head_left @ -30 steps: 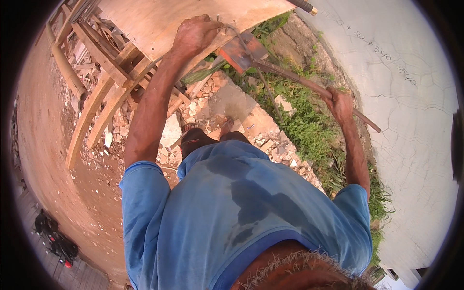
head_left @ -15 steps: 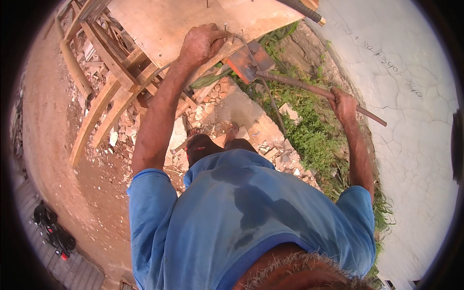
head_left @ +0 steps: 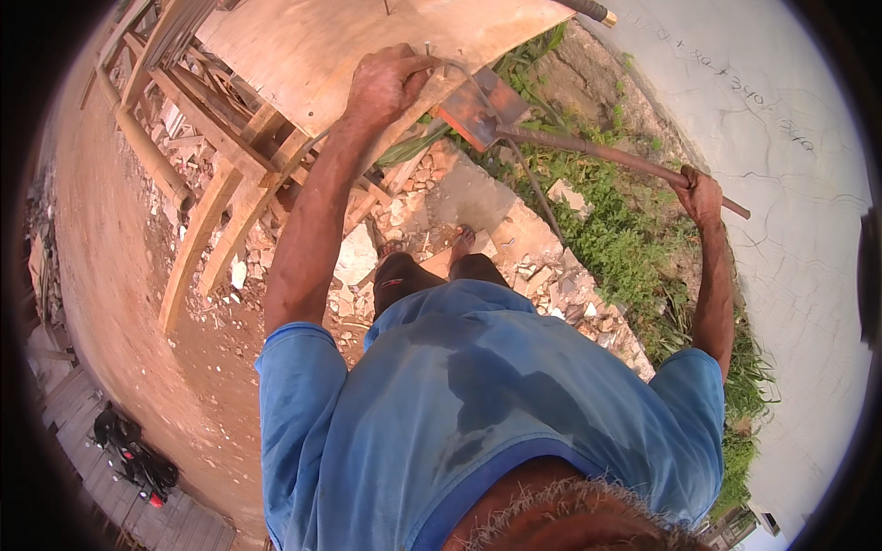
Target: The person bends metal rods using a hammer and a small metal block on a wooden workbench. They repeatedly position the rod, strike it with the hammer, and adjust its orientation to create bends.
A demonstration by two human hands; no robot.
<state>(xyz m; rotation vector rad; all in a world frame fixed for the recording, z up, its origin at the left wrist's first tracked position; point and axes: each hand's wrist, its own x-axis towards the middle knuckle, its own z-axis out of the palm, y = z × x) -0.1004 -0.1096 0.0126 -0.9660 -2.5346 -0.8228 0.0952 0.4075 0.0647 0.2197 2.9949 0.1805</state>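
Observation:
My left hand (head_left: 390,84) is closed around a thin metal rod (head_left: 531,179) at the near edge of a plywood board (head_left: 308,60), beside an upright nail (head_left: 428,48). Past my fingers the rod bends over an orange-red metal plate (head_left: 469,119) and slopes down above the plants. From the plate a long rusty metal bar (head_left: 597,151) reaches out to the right. Near its outer end, my right hand (head_left: 700,196) is wrapped around the bar. The part of the rod inside my left fist is hidden.
Wooden frames with curved legs (head_left: 216,216) stand at the left, beside a bamboo pole (head_left: 152,161). Broken rubble (head_left: 354,257) lies around my feet. Green plants (head_left: 616,234) grow along a cracked white wall (head_left: 790,275). A dark-handled tool (head_left: 593,9) lies at the board's far right.
My right hand has slid outward along the bar, closer to its end. My left hand keeps its place on the rod. The whole view has shifted slightly.

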